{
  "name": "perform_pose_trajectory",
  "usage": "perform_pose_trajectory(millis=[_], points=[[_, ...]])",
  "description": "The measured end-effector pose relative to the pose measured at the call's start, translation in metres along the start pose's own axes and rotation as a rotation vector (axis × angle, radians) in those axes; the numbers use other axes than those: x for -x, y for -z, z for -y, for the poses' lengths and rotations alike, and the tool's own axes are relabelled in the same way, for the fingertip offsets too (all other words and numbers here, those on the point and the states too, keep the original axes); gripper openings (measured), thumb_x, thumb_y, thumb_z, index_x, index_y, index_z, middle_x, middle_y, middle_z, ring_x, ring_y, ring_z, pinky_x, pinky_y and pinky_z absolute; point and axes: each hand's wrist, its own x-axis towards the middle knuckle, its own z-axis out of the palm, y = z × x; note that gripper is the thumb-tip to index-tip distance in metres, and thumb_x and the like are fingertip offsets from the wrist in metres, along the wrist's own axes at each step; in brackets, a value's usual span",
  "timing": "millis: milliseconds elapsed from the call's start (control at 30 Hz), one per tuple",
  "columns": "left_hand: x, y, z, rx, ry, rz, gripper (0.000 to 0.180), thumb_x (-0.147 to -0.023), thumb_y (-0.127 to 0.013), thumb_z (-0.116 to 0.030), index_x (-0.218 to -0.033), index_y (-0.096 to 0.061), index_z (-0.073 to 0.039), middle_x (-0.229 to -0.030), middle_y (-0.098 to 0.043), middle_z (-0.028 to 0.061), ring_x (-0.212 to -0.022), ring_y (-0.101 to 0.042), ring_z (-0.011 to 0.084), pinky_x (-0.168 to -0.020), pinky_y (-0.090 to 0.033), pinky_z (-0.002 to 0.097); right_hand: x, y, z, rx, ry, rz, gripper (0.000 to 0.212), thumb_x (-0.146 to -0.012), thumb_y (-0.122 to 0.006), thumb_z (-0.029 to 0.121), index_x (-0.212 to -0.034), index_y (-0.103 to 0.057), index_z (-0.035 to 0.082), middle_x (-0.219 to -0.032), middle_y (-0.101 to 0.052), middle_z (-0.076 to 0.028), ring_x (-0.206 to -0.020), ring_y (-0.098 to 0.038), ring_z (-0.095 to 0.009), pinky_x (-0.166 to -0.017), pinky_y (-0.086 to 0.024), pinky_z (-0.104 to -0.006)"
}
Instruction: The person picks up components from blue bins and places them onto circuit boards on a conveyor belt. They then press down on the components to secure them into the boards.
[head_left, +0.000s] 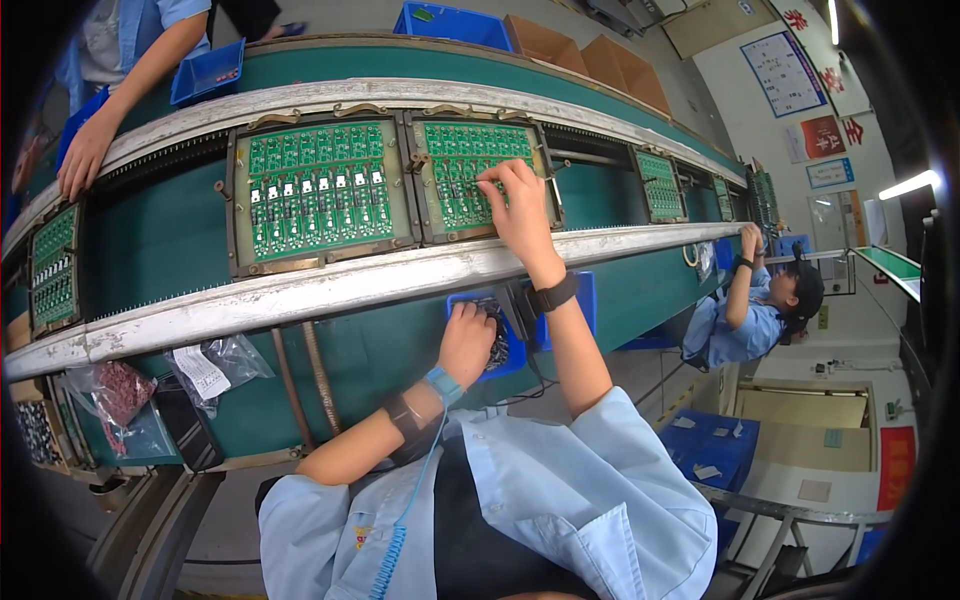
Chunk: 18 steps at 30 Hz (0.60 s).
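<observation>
Basically a fingertip job at the board panel (453,180), framed on the conveyor just right of the neighbouring panel (318,190): I'd come in from above, steady the wrist, push square rather than sideways, and avoid brushing adjacent boards with the knuckles. Picking from the blue bin (515,352) by feel should leave eyes free for the panel. Right hand (520,205) reaches over the near rail (400,270), wrist bent, fingers pointing left, thumb and index drawn in toward each other over the panel; can't tell whether a part is pinched there. Left hand (467,340) dips into the bin, forearm angling in from lower left, fingers curled at the small dark parts (498,343); tips hidden, so can't tell if it holds anything
</observation>
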Motion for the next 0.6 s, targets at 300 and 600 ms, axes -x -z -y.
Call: perform_pose_trajectory(millis=[300,600], points=[[-0.0012,0.0008,0.0007,0.006,0.001,0.004,0.008,-0.077,-0.066,-0.014,-0.077,-0.065,-0.006,-0.078,-0.062,0.0081,-0.089,-0.054,0.0253,-0.086,-0.038,0.0379,-0.0015,-0.0091,-0.003,-0.012,-0.048,0.052,0.005,-0.087,-0.064,0.009,-0.09,-0.064,0.007,-0.091,-0.057,-0.007,-0.094,-0.056,-0.027,-0.083,-0.036,-0.037],[-0.0051,-0.0005,0.0002,0.032,0.009,-0.004,0.008,-0.077,-0.062,-0.013,-0.076,-0.064,-0.005,-0.078,-0.062,0.0088,-0.089,-0.054,0.0252,-0.088,-0.039,0.037,-0.0025,-0.0118,-0.0054,0.063,0.028,0.048,0.004,-0.087,-0.063,0.008,-0.091,-0.063,0.006,-0.09,-0.057,-0.007,-0.093,-0.055,-0.026,-0.084,-0.036,-0.0368]])
